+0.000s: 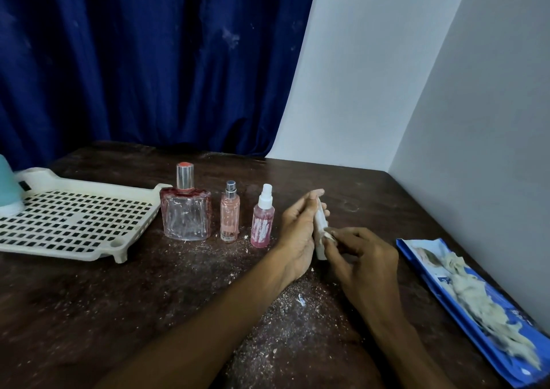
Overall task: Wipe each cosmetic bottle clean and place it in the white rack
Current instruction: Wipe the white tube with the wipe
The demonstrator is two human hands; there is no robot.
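Here the table is dark brown wood, scuffed, and strewn with pale dust and white crumbs, thickest in a band that runs from the bottles down toward the near edge between the forearms. A deep blue curtain hangs in folds behind the table's far left, reaching down to it. To the right a plain white wall meets the table's edge, forming a corner at the far right.

The left hand holds a white bottle just above the table, right of centre, with the fingers closed round it and the tips showing on its far side. Most of the bottle is hidden by the palm. The right hand pinches a small wad of whitish wipe between thumb and fingertips and presses it against the bottle's side.

Three more bottles stand upright in a row just left of the hands: a big bottle of clear glass with a red-topped cap, a slim bottle with pink liquid, and a spray bottle with a white nozzle.

The white rack, a slotted tray, lies flat at the far left, its corner beside the big bottle. A teal thing, cut by the frame, stands on its far left end.

A blue packet lies along the wall, with crumpled pale wipes heaped on it.
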